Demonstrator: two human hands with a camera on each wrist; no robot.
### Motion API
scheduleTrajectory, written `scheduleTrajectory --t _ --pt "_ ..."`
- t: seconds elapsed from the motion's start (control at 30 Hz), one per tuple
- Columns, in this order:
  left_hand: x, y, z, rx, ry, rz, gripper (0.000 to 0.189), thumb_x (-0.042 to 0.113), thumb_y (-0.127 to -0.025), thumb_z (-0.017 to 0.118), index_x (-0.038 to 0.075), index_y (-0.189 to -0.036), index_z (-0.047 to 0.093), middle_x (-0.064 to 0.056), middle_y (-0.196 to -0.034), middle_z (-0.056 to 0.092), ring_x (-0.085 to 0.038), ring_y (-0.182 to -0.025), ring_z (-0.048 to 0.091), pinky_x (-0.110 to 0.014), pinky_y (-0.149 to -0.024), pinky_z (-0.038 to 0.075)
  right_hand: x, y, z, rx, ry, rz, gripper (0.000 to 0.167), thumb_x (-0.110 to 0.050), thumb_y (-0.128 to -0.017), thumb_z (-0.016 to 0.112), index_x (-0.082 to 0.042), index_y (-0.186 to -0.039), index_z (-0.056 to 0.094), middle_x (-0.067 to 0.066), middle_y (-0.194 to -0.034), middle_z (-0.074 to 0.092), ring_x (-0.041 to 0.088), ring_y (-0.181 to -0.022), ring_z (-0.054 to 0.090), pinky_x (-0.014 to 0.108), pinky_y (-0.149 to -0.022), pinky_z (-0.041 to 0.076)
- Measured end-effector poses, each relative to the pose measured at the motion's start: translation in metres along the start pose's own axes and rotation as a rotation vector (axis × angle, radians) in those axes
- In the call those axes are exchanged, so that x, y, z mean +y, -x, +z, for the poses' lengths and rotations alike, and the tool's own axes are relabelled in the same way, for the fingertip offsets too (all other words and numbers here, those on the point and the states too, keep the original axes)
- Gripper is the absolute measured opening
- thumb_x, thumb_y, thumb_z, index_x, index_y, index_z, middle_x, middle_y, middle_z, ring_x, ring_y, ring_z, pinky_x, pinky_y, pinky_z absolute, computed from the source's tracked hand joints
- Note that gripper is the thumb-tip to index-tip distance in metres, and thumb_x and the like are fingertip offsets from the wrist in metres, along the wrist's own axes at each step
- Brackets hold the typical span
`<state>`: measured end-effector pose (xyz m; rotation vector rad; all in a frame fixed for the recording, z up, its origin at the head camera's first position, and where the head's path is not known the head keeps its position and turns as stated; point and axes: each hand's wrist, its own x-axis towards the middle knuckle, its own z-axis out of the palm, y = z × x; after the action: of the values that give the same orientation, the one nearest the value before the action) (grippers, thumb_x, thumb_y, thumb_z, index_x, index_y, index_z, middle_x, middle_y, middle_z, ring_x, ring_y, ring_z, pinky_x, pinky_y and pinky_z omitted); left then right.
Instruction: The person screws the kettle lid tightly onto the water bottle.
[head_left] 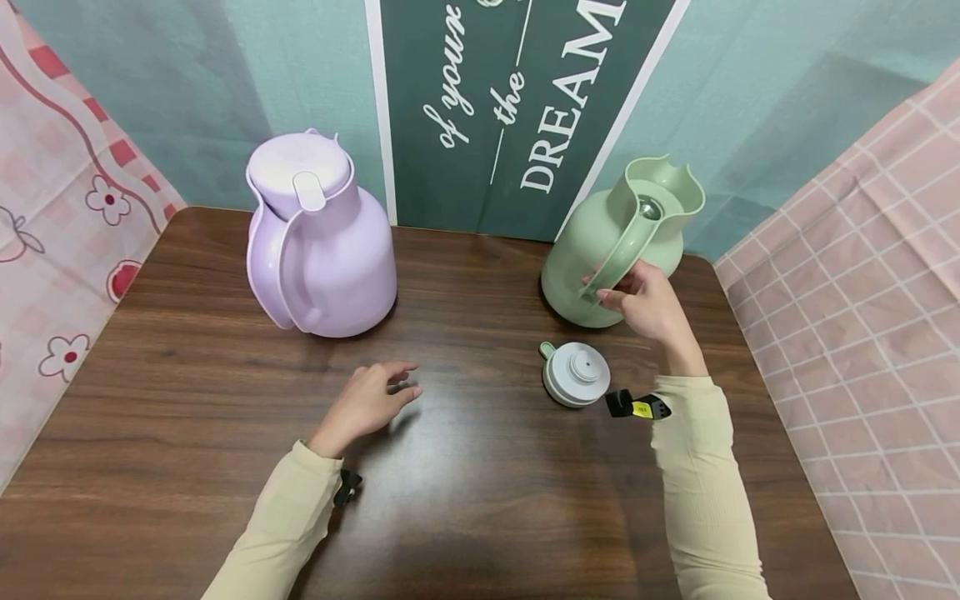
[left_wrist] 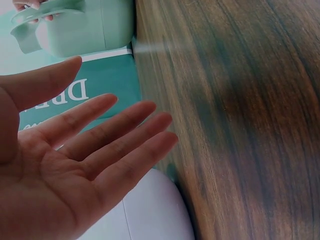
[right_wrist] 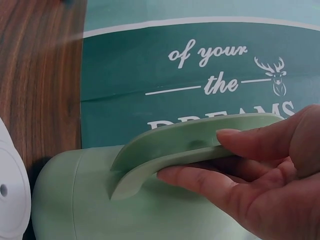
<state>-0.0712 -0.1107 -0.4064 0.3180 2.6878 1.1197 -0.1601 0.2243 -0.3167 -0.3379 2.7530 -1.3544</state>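
At the back right stands a green thermos jug (head_left: pixel 581 258) with its top uncovered and a shiny inner mouth showing. My right hand (head_left: pixel 643 302) grips its handle (right_wrist: pixel 150 155), thumb on one side and fingers reaching through behind. In front of the jug a round white lid (head_left: pixel 576 375) with a green tab lies on the table; part of it shows at the left edge of the right wrist view. My left hand (head_left: pixel 369 398) hovers over the table with nothing in it, fingers spread and palm bare in the left wrist view.
A lilac thermos jug (head_left: pixel 341 267) with its lid on stands at the back left. Behind the dark wooden table (head_left: pixel 465 517) hangs a green cloth panel (head_left: pixel 480 187) with white lettering. Pink patterned cloth (head_left: pixel 862 275) borders the right side, and more hangs on the left.
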Motion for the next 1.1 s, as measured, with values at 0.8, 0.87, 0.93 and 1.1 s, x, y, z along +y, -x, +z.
scheduleTrajectory --t 0.8,0.87,0.93,1.1 --pt "-0.004 -0.001 0.000 0.002 0.020 -0.025 0.040 0.019 -0.087 0.062 -0.002 -0.120 0.057 -0.019 -0.110 0.062 -0.032 -0.101 0.058 -0.046 -0.086 0.043 -0.004 0.001 0.008 -0.004 -0.056 -0.013 0.026 0.009 -0.082 0.057 0.003 -0.108 0.060 0.020 -0.104 0.063 0.016 -0.087 0.061 0.021 -0.069 0.045" --pt "-0.004 -0.001 0.000 0.000 0.019 -0.025 0.040 0.019 -0.087 0.062 -0.002 -0.121 0.056 -0.019 -0.110 0.062 -0.032 -0.101 0.058 -0.046 -0.086 0.043 -0.004 0.002 0.008 -0.007 -0.049 -0.015 0.026 0.008 -0.082 0.058 0.003 -0.107 0.060 0.019 -0.104 0.063 0.017 -0.086 0.060 0.021 -0.069 0.045" --pt "-0.004 -0.001 0.000 0.002 0.015 -0.023 0.040 0.019 -0.087 0.061 -0.002 -0.121 0.056 -0.019 -0.110 0.062 -0.032 -0.101 0.058 -0.046 -0.086 0.042 -0.005 0.002 0.009 -0.008 -0.051 -0.017 0.025 0.009 -0.082 0.057 0.003 -0.106 0.061 0.018 -0.103 0.064 0.017 -0.086 0.061 0.022 -0.069 0.045" --pt "-0.004 0.000 -0.001 0.013 0.001 -0.025 0.040 0.018 -0.087 0.061 -0.003 -0.121 0.056 -0.019 -0.109 0.062 -0.033 -0.102 0.057 -0.047 -0.087 0.041 -0.006 0.002 0.011 -0.021 -0.050 -0.039 0.024 0.010 -0.082 0.057 0.004 -0.104 0.060 0.017 -0.102 0.064 0.019 -0.087 0.061 0.022 -0.071 0.046"
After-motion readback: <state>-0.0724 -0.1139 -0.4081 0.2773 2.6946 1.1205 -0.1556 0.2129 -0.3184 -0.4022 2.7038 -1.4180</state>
